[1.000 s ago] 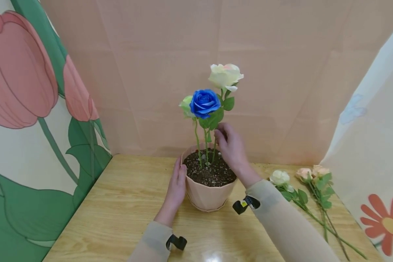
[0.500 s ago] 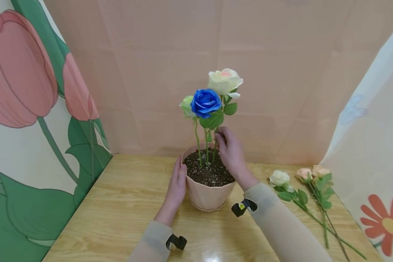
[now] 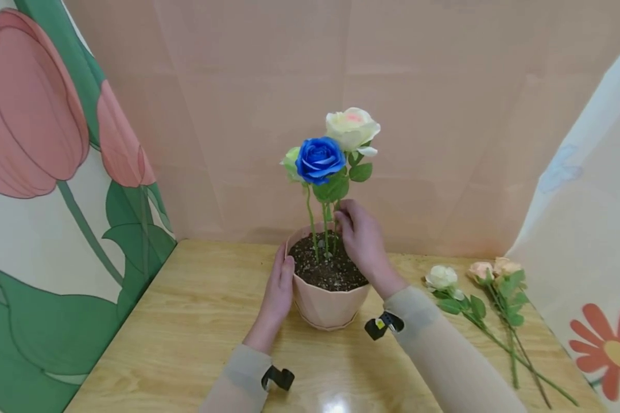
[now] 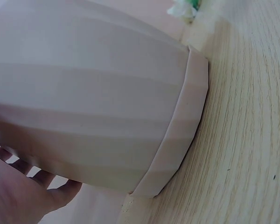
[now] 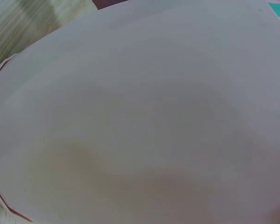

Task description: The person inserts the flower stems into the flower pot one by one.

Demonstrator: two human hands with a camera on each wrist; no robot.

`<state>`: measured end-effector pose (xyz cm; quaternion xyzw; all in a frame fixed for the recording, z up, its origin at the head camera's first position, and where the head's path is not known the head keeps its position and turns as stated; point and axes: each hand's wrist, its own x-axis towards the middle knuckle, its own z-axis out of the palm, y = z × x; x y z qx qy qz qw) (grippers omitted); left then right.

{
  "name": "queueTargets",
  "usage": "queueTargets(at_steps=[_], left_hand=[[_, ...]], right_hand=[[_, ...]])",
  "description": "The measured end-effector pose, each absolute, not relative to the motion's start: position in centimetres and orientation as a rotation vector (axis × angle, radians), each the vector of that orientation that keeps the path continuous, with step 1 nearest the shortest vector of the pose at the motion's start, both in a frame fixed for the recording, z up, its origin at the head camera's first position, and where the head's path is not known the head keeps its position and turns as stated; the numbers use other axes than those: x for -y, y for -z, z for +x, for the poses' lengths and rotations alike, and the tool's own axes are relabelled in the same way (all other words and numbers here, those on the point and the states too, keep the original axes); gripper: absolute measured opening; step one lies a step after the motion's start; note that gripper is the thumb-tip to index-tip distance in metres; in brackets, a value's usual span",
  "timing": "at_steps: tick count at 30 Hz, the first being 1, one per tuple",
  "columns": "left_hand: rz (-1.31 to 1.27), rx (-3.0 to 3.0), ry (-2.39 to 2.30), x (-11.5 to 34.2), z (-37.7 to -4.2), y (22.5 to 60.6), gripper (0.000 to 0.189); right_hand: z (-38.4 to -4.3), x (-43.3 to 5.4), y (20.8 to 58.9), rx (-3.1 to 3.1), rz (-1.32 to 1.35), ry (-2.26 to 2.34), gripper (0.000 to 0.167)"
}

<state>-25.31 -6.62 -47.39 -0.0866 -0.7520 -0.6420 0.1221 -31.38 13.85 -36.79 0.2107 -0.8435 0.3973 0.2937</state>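
Note:
A pale pink flower pot (image 3: 330,304) filled with dark soil stands on the wooden table. Against its left wall lies my left hand (image 3: 279,284), fingers extended along the side; the left wrist view shows the fingertips (image 4: 67,191) at the pot wall (image 4: 84,93). My right hand (image 3: 361,235) reaches over the right rim and pinches the stem of a white rose (image 3: 352,129) whose lower end meets the soil. In front of it a blue rose (image 3: 320,160) stands upright, partly covering a pale green rose (image 3: 291,165). Pot wall (image 5: 140,102) fills most of the right wrist view.
On the table's right side lie a cream rose (image 3: 441,278) and two peach roses (image 3: 506,268), stems pointing toward the front. A pink cloth backdrop (image 3: 237,126) rises behind the table (image 3: 186,332). Flower-printed panels flank both sides.
The white rose has come down a little and its bloom tilts more toward the camera, with my right hand still at its stem. My left hand stays on the pot.

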Motion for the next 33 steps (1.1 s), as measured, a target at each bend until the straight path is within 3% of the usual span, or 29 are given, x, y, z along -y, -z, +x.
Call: queueTargets(at_steps=[33], left_hand=[[-0.289, 2.169, 1.874, 6.82, -25.48, 47.73, 0.063]], right_hand=[[-30.95, -13.46, 37.09, 2.203, 0.51, -1.308, 0.014]])
